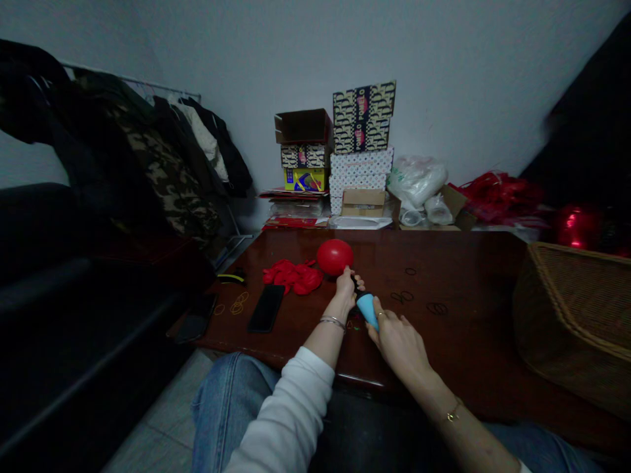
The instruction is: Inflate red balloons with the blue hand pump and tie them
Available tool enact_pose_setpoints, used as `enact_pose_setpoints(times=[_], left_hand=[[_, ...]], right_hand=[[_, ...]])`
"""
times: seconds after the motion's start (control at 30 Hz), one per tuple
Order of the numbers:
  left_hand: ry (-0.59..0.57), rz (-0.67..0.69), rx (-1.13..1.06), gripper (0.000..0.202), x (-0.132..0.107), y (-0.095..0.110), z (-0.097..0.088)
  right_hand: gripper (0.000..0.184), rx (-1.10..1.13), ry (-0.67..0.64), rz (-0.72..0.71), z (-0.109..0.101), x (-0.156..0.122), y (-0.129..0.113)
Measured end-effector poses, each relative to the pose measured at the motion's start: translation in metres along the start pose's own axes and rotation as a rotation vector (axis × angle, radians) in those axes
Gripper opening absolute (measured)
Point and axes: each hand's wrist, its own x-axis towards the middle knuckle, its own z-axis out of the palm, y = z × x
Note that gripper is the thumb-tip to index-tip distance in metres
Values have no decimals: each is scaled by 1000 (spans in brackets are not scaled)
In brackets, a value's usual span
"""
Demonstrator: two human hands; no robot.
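A small, round red balloon [335, 257] is partly inflated above the table. My left hand [346, 287] is closed round its neck, where it meets the black end of a balloon pump [367, 309] with a light blue body. My right hand [400, 338] wraps the blue body from the near side. The exact join between balloon and nozzle is hidden by my left fingers. Left of the balloon lies a heap of limp red balloons [294, 276], with a black phone [266, 308] just in front of it.
Yellow rubber bands [239, 303] lie at the left of the brown table [463, 368], dark bands [436, 309] at the right. A wicker basket [566, 315] stands on the right side. Stacked boxes [362, 171] and plastic bags [419, 180] line the wall behind.
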Motion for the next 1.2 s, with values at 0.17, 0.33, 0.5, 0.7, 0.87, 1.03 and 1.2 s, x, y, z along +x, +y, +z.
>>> enact_pose_setpoints(times=[0.17, 0.33, 0.5, 0.7, 0.87, 1.03, 1.2], left_hand=[[1, 4, -30, 29, 2, 2, -2], [4, 30, -65, 30, 7, 11, -6], [15, 36, -71, 30, 8, 19, -7], [9, 27, -82, 32, 6, 17, -4], [-13, 13, -77, 31, 3, 15, -2], [-45, -19, -43, 28, -1, 3, 4], [-61, -10, 1, 28, -2, -5, 8]], right_hand=[[54, -3, 17, -25, 4, -11, 4], [52, 1, 53, -45, 13, -33, 16], [52, 9, 51, -61, 14, -50, 25], [53, 9, 2, -36, 8, -48, 24], [53, 21, 0, -31, 6, -39, 19], [53, 18, 0, -6, -2, -18, 12], [53, -1, 14, 3, -4, -3, 8]])
